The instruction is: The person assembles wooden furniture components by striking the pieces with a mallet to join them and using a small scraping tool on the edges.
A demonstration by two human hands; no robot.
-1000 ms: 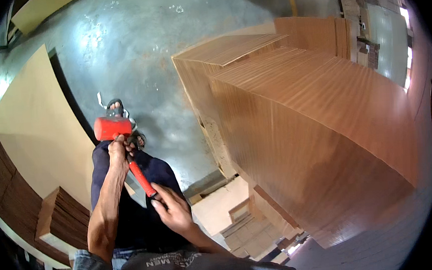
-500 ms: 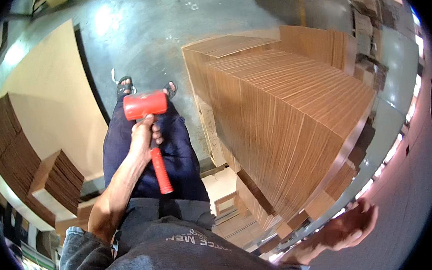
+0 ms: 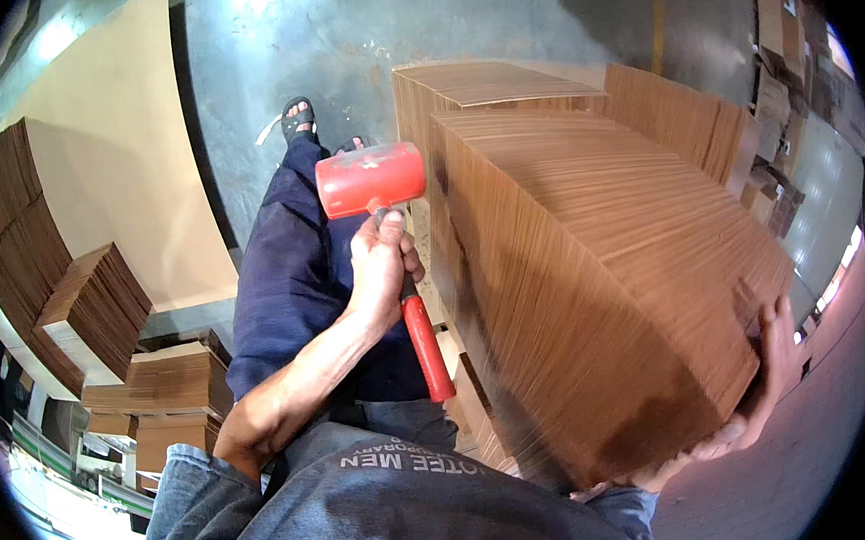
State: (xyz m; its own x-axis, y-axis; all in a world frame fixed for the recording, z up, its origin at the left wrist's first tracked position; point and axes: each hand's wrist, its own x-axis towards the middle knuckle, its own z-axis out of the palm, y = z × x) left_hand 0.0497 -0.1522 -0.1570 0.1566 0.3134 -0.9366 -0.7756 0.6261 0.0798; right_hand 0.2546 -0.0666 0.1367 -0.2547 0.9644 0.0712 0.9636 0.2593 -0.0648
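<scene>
At far left lay smaller cardboard piles [image 3: 94,309] on the floor [image 3: 336,36]. Our left hand [image 3: 380,269] was wrapped tight around the red mallet [image 3: 371,179], its head just beside the tall cardboard stack [image 3: 592,259]. Our right hand [image 3: 762,387] lay open, fingers spread, cupping the stack's near right corner.

Brown cardboard boxes [image 3: 778,75] stand stacked at two o'clock, perhaps cartons; flat cardboard stacks [image 3: 94,309] at nine.

Smaller cardboard stacks [image 3: 84,304] (left side)
</scene>
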